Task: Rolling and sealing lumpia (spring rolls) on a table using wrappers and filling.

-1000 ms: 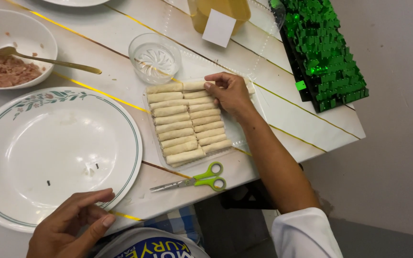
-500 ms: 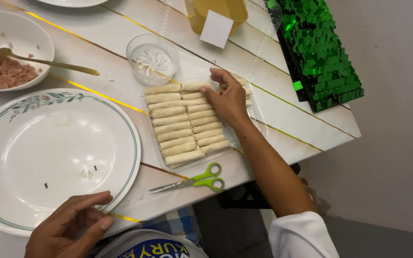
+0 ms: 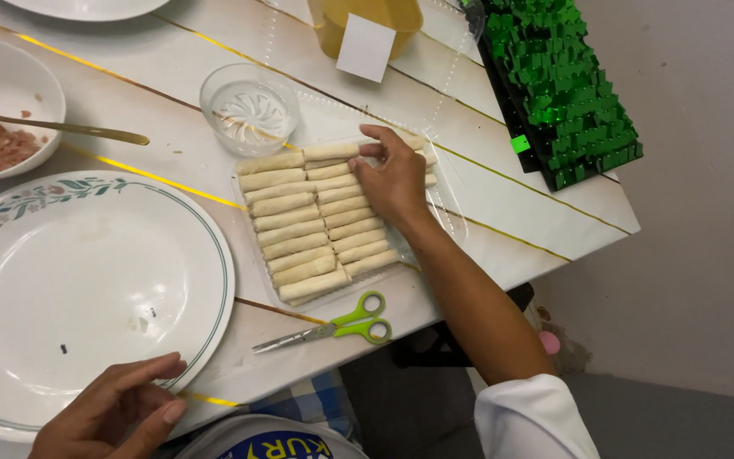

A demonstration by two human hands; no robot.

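At the bottom left, the left hand rests with loose fingers on the big white plate. Mid-frame, the right hand pinches the top roll in the clear tray. A hard squeeze could tear it. Green scissors lie near; a glass bowl crowds the tabletop behind
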